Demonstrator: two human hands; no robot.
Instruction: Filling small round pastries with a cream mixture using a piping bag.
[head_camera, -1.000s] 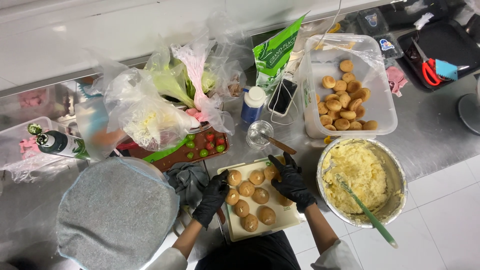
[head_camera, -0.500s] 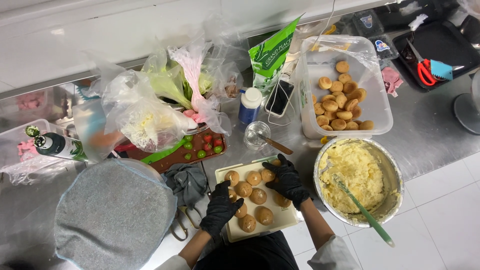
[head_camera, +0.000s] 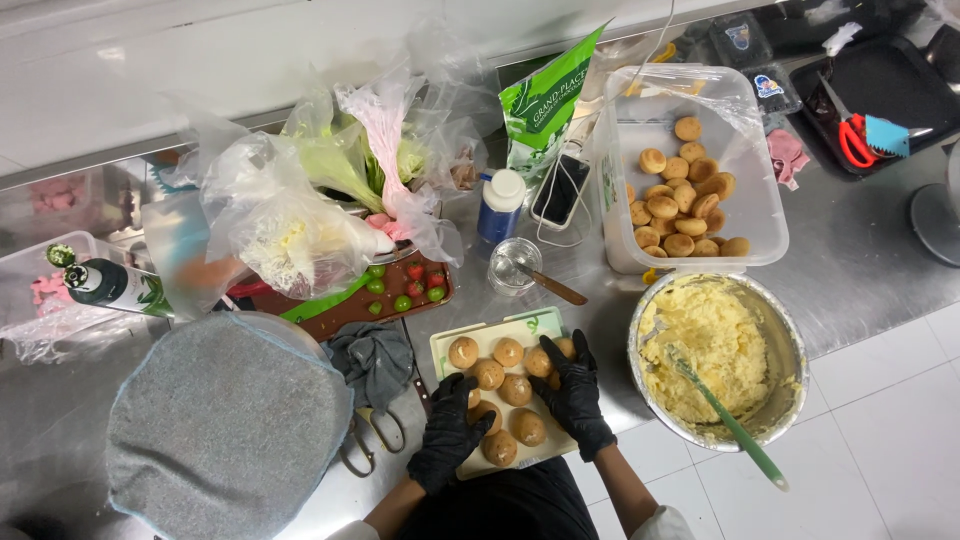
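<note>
Both my hands wear black gloves. A small pale cutting board (head_camera: 528, 326) near the counter's front edge carries several round browned buns (head_camera: 515, 389). My left hand (head_camera: 449, 434) rests on the board's left lower side beside the buns, fingers bent. Over the board's right side, my right hand (head_camera: 574, 391) lies with fingers spread against the buns there. Whether either hand grips a bun cannot be made out.
A metal bowl (head_camera: 790, 340) of yellow mash with a green spatula (head_camera: 728, 420) sits to the right. Behind it is a clear tub (head_camera: 760, 210) of more buns. A grey cloth-covered round thing (head_camera: 220, 420), scissors (head_camera: 368, 438), a dark rag (head_camera: 375, 358), a glass (head_camera: 514, 265), plastic bags (head_camera: 290, 220) and a phone (head_camera: 560, 188) crowd the steel counter (head_camera: 860, 270).
My left hand has slid down from the board's upper left to its lower left. The right hand has shifted slightly down along the right side. The view has drifted.
</note>
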